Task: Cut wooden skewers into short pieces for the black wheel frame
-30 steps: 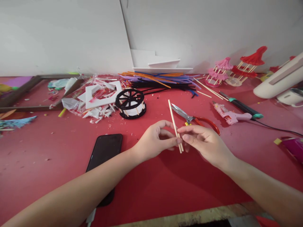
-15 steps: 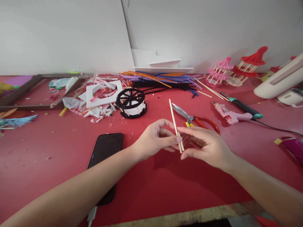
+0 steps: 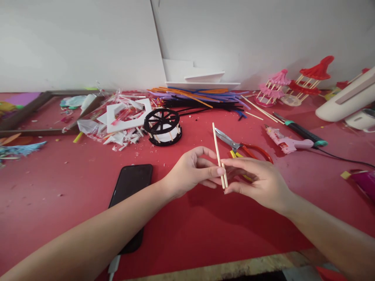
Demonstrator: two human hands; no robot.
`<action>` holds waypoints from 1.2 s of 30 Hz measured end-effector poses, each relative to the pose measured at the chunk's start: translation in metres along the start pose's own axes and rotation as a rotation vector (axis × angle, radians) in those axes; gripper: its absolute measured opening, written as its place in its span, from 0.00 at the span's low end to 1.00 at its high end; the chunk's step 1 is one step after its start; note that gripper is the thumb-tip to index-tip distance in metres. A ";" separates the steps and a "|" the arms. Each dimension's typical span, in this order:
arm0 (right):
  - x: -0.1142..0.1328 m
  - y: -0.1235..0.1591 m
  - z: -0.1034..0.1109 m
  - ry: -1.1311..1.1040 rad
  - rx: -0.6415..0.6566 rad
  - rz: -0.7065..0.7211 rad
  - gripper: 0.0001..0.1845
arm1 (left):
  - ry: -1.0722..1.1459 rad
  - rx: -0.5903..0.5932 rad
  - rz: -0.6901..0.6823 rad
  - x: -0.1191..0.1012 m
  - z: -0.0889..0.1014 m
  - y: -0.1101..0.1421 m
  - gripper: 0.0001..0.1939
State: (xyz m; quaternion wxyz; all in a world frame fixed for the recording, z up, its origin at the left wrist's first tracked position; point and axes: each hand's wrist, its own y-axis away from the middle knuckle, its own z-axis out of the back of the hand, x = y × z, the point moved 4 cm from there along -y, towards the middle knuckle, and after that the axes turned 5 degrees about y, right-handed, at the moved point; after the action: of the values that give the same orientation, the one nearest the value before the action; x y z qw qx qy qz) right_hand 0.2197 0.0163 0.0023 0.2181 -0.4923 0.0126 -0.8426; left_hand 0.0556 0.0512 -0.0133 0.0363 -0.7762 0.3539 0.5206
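Long stick [image 3: 216, 146], short stick [image 3: 225, 177]: unattached, pinched together in my left hand [image 3: 187, 171]; my right hand [image 3: 260, 179] spans the short one, grip uncertain. Black frame [image 3: 162, 120]: rings [image 3: 166, 143] already joined by posts [image 3: 171, 136].

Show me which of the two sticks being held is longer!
The longer stick is on the picture's left; its top end rises far above the shorter stick.

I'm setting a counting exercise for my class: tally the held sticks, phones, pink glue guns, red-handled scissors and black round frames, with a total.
Held sticks: 2
Phone: 1
Pink glue gun: 1
Red-handled scissors: 1
Black round frame: 1
Total: 6
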 end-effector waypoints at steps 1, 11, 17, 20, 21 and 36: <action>0.000 0.000 0.000 0.013 -0.001 0.004 0.26 | -0.003 -0.003 -0.004 0.000 0.000 0.000 0.20; 0.012 -0.001 0.004 0.329 -0.104 0.176 0.25 | -0.014 0.012 -0.012 0.000 -0.002 0.001 0.23; 0.013 0.001 0.004 0.381 -0.137 0.280 0.28 | -0.023 0.021 -0.040 -0.002 -0.003 0.002 0.22; 0.013 0.002 0.004 0.390 -0.139 0.295 0.29 | -0.023 0.030 -0.042 -0.003 -0.003 0.002 0.21; 0.013 0.002 0.004 0.393 -0.141 0.299 0.29 | -0.025 0.029 -0.041 -0.003 -0.003 0.002 0.21; 0.016 0.004 0.004 0.437 -0.168 0.434 0.29 | 0.010 0.065 -0.024 -0.001 -0.004 0.002 0.22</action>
State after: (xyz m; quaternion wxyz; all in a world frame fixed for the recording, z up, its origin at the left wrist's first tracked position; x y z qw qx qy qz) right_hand 0.2173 0.0074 0.0168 0.3433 -0.3017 0.2336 -0.8582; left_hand 0.0576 0.0485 -0.0100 0.0659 -0.7814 0.3613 0.5046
